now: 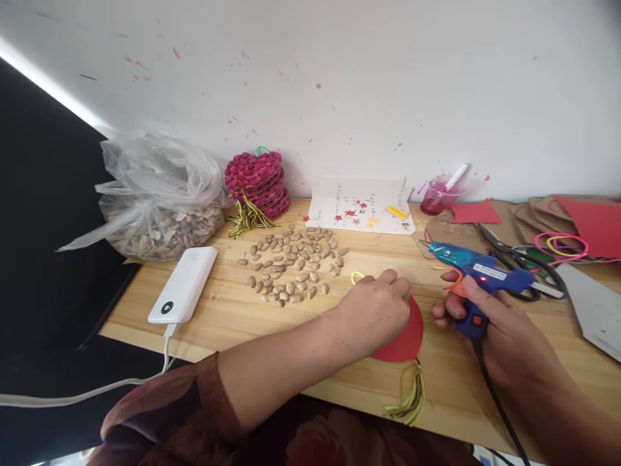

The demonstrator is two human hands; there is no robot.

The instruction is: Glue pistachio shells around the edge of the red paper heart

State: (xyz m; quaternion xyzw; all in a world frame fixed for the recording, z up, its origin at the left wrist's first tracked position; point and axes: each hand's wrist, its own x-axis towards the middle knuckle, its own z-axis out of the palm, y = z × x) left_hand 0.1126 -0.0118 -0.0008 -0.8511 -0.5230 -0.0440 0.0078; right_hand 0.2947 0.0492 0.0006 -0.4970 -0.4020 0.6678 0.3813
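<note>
My left hand (378, 307) rests on a red paper disc (407, 340) lying on the wooden table (233, 317), fingers pressed down on it near a small yellow loop (356, 276). Green and yellow strands (412, 398) hang from the disc toward the table's front edge. My right hand (490, 327) grips a blue hot glue gun (478, 268), its nozzle pointing left above the table, just right of the disc. A black cord runs from the gun past my wrist.
Several pale seeds (294, 265) are spread mid-table. A plastic bag of shells (158, 194), a white power bank (184, 283), stacked red discs (257, 181), a star-covered paper (361, 207), a pink cup (439, 194), scissors (504, 252), rubber bands (560, 244) and cardboard (594, 310) surround them.
</note>
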